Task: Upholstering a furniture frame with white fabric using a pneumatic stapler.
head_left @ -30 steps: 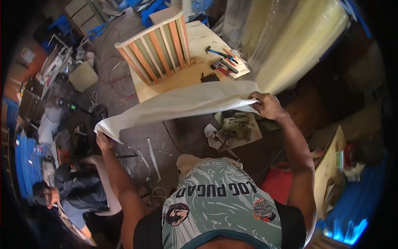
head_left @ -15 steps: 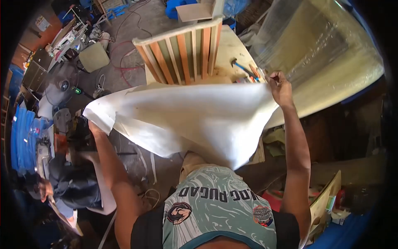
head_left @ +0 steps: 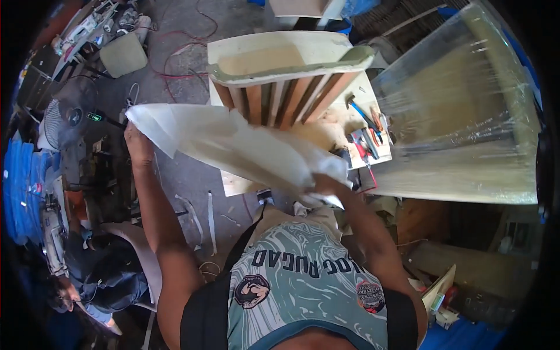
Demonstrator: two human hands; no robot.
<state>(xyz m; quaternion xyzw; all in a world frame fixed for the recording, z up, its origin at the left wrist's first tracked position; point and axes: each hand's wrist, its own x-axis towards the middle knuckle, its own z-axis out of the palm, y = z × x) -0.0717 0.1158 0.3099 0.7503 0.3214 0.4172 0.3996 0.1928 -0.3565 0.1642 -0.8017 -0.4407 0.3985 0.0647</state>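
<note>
A thin white sheet (head_left: 221,137), which could be cloth or paper, hangs in front of me, stretched between my two hands. My left hand (head_left: 139,144) is closed on its far left corner, where a flap folds down. At the right end of the sheet, gathered and crumpled, my right hand (head_left: 330,185) grips it; the fingers are partly hidden and blurred. Behind the sheet stands a slatted wooden frame (head_left: 271,99) with a foam-padded curved rim, on a pale wooden tabletop (head_left: 233,185). The sheet covers the lower left of the frame.
A hammer (head_left: 364,112) and a red-and-grey tool (head_left: 366,142) with a red hose lie on the tabletop's right. Beyond stands a large plastic-wrapped panel (head_left: 449,116). A fan (head_left: 73,116) is at left; a person in dark clothing (head_left: 105,268) sits lower left. Strips (head_left: 211,224) litter the floor.
My right hand has moved left and toward me, bunching the sheet's right end. The left hand still holds its corner. More of the frame and the tools now shows.
</note>
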